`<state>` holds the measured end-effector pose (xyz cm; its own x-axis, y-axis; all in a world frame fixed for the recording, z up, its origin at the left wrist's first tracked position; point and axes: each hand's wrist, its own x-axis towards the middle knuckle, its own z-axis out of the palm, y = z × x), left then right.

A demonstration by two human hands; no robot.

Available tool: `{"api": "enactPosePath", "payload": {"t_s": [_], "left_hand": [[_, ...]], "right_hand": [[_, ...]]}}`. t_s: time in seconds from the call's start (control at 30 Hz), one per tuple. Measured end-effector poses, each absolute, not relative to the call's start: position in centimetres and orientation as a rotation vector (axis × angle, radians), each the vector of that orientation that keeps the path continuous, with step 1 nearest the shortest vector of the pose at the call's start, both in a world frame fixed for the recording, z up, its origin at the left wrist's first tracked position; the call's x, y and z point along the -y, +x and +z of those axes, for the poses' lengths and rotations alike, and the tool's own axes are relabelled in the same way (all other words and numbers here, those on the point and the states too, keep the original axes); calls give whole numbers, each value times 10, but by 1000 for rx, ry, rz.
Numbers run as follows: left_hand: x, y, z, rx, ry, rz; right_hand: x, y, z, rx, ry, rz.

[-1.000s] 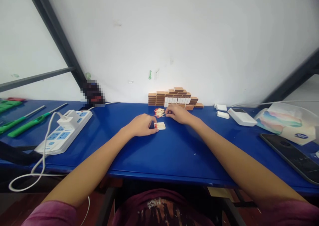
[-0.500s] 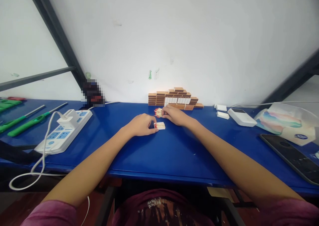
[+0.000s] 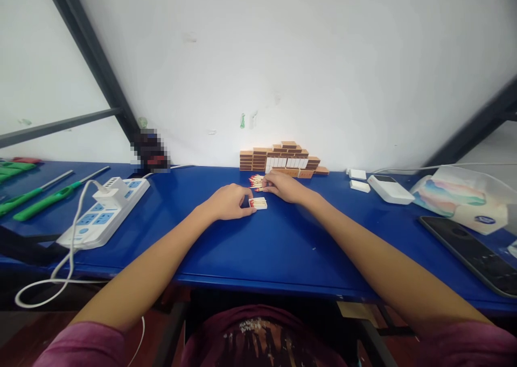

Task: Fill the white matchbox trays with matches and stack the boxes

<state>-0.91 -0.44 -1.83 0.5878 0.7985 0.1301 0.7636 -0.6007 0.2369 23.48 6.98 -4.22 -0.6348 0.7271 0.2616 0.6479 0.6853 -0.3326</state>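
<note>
My left hand [image 3: 228,202] rests on the blue table [image 3: 283,248], its fingers curled round the left end of a small open matchbox tray [image 3: 259,203] filled with red-tipped matches. My right hand [image 3: 285,186] lies just behind the tray, fingers pinched at a loose pile of matches [image 3: 256,181]. Behind both hands, against the white wall, stands a stack of brown and white matchboxes [image 3: 283,158].
A white power strip [image 3: 103,212] with a plugged-in charger and white cable lies left. Green-handled tools [image 3: 44,200] lie at the far left. On the right are small white boxes [image 3: 357,179], a white device [image 3: 391,189], a tissue pack [image 3: 460,199] and a dark phone [image 3: 472,254].
My right hand has slid a little to the left, onto the loose matches. The left hand and the tray have stayed put.
</note>
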Motion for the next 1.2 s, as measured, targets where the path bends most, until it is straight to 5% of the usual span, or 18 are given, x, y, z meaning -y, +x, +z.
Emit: {"api": "enactPosePath", "payload": {"t_s": [1.2], "left_hand": [[3, -10, -20, -1281, 2682, 353]], "right_hand": [[-48, 241, -28, 2594, -1329, 350]]}}
